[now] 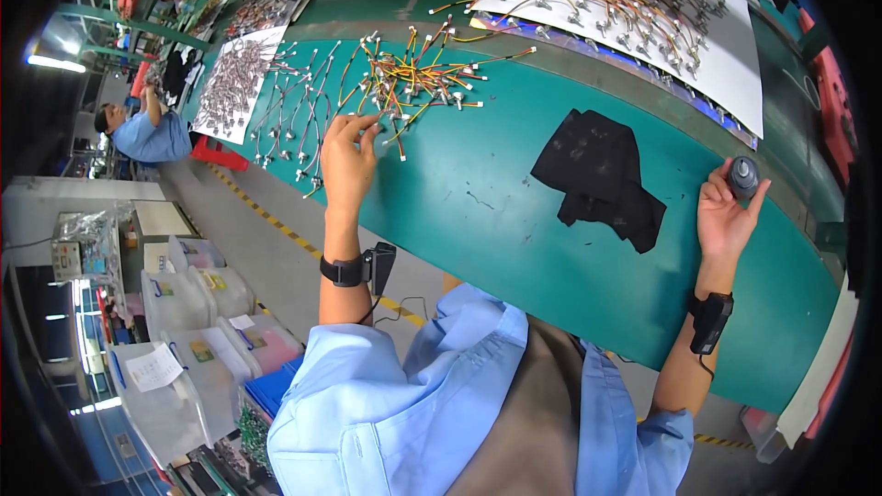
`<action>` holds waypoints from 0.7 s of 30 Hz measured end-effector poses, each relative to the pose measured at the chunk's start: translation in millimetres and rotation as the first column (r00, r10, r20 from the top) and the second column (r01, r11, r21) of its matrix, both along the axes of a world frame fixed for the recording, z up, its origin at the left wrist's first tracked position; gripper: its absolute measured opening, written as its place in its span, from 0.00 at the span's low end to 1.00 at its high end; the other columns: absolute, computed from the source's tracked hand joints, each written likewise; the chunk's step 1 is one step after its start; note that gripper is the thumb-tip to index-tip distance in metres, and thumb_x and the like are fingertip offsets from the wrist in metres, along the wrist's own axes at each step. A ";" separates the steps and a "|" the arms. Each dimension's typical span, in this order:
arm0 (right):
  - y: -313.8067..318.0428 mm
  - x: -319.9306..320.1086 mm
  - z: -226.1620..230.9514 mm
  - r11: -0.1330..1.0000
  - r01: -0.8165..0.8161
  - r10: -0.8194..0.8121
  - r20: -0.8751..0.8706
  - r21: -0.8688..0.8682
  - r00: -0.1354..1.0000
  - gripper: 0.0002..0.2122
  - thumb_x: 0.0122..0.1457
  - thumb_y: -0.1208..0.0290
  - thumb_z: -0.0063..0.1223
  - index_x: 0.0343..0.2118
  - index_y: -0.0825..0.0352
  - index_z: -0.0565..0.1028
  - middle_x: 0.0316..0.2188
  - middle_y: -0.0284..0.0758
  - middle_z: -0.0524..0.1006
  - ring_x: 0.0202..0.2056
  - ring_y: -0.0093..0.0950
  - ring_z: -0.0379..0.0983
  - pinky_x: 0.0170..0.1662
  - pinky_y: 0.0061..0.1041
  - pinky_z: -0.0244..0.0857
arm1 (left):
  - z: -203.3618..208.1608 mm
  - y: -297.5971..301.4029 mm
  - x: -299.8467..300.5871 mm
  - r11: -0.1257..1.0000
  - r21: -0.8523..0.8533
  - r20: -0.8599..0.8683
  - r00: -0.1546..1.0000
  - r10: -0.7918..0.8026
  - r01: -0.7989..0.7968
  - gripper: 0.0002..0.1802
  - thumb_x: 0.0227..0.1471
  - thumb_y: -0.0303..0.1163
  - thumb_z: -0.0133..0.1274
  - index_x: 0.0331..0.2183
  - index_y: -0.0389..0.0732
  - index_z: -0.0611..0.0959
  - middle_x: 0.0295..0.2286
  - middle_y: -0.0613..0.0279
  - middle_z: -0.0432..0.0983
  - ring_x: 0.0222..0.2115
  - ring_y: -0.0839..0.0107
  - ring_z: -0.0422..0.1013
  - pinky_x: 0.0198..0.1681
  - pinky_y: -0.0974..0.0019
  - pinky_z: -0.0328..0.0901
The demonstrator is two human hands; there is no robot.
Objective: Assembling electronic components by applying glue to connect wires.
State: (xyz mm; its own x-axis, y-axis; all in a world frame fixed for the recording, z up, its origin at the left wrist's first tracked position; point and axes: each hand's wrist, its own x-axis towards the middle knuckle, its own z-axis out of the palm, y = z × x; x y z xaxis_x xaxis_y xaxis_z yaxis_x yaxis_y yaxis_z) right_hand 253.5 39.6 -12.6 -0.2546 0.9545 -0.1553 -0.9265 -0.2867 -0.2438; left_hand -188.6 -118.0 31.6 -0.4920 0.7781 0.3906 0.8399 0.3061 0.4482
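Note:
My left hand (pixel 347 161) is at the near edge of a tangled pile of yellow, red and black wire harnesses (pixel 413 73). Its thumb and fingertips come together beside a small metal part; what they pinch, if anything, is too small to make out. At the right side of the green table, my right hand (pixel 724 219) is closed around a small dark bottle (pixel 742 177), its narrow tip facing up. Between my hands lies a crumpled black cloth (pixel 597 170) with pale smudges. More harnesses with metal parts (pixel 292 124) are laid out left of the pile.
Across the back, a white sheet (pixel 735 83) carries many harnesses in rows; another sheet (pixel 216 115) at left holds more. Lidded clear plastic bins (pixel 175 303) stand on the left. A person in blue (pixel 147 133) sits beyond, with a red stool (pixel 220 154) nearby.

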 end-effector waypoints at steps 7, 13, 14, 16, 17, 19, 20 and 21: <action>1.3 -0.2 -0.7 1.000 0.014 -0.014 0.010 -0.006 1.000 0.24 0.52 0.56 0.49 0.39 0.76 0.63 0.34 0.43 0.68 0.23 0.23 0.56 0.26 0.19 0.51 | -13.5 5.6 -29.6 0.988 -0.157 -0.181 0.983 -0.026 -0.002 0.08 0.43 0.24 0.52 0.31 0.37 0.78 0.27 0.56 0.71 0.25 0.63 0.69 0.28 0.66 0.63; 3.4 0.1 1.8 1.000 0.025 -0.024 0.020 -0.013 1.000 0.24 0.52 0.56 0.49 0.39 0.76 0.64 0.34 0.43 0.68 0.22 0.23 0.56 0.26 0.19 0.51 | -23.0 12.0 -31.1 0.980 -0.199 -0.120 0.993 -0.001 -0.023 0.11 0.43 0.26 0.52 0.33 0.37 0.77 0.25 0.55 0.72 0.23 0.62 0.69 0.27 0.66 0.63; 3.9 0.2 2.1 1.000 0.025 -0.024 0.020 -0.013 1.000 0.24 0.52 0.56 0.49 0.39 0.76 0.64 0.34 0.43 0.68 0.22 0.23 0.56 0.26 0.19 0.51 | -25.3 13.1 -30.7 0.983 -0.177 -0.125 0.992 0.024 -0.046 0.11 0.43 0.27 0.52 0.34 0.37 0.77 0.24 0.55 0.72 0.22 0.63 0.69 0.26 0.66 0.63; 4.5 0.2 2.4 1.000 0.027 -0.027 0.020 -0.013 0.999 0.24 0.52 0.56 0.49 0.39 0.76 0.64 0.34 0.43 0.68 0.22 0.23 0.56 0.26 0.19 0.51 | -28.5 14.2 -31.1 0.991 -0.125 -0.064 0.997 0.047 -0.054 0.11 0.44 0.27 0.52 0.34 0.37 0.77 0.23 0.56 0.73 0.21 0.66 0.69 0.25 0.67 0.63; 4.5 -0.1 2.3 1.000 0.023 -0.023 0.017 -0.011 1.000 0.24 0.52 0.56 0.49 0.39 0.77 0.64 0.34 0.43 0.68 0.22 0.23 0.56 0.26 0.19 0.51 | -29.1 14.5 -31.3 0.995 -0.073 -0.001 0.998 0.068 -0.068 0.12 0.44 0.27 0.51 0.35 0.37 0.77 0.22 0.58 0.73 0.19 0.68 0.68 0.24 0.68 0.63; 4.5 -0.7 1.7 1.000 0.014 -0.014 0.010 -0.008 1.000 0.24 0.52 0.56 0.49 0.39 0.77 0.64 0.33 0.43 0.69 0.22 0.23 0.56 0.26 0.19 0.51 | -29.1 13.7 -33.1 0.996 -0.021 0.062 0.994 0.085 -0.084 0.12 0.45 0.27 0.50 0.36 0.37 0.76 0.21 0.59 0.73 0.18 0.71 0.68 0.23 0.69 0.63; 4.7 -0.7 1.0 1.000 0.015 -0.015 0.010 -0.008 1.000 0.24 0.52 0.56 0.49 0.39 0.77 0.64 0.33 0.43 0.69 0.22 0.23 0.56 0.26 0.19 0.51 | -28.0 12.0 -34.5 0.995 -0.006 0.164 0.982 0.097 -0.097 0.12 0.46 0.27 0.50 0.36 0.36 0.76 0.21 0.60 0.72 0.18 0.73 0.67 0.22 0.71 0.62; 4.5 -0.6 0.4 1.000 0.009 -0.009 0.011 -0.007 1.000 0.24 0.52 0.56 0.49 0.39 0.77 0.64 0.33 0.42 0.69 0.22 0.23 0.56 0.26 0.19 0.51 | -25.4 10.6 -35.0 0.994 0.007 0.264 0.959 0.105 -0.111 0.12 0.46 0.28 0.49 0.36 0.36 0.76 0.20 0.62 0.72 0.17 0.75 0.67 0.20 0.72 0.61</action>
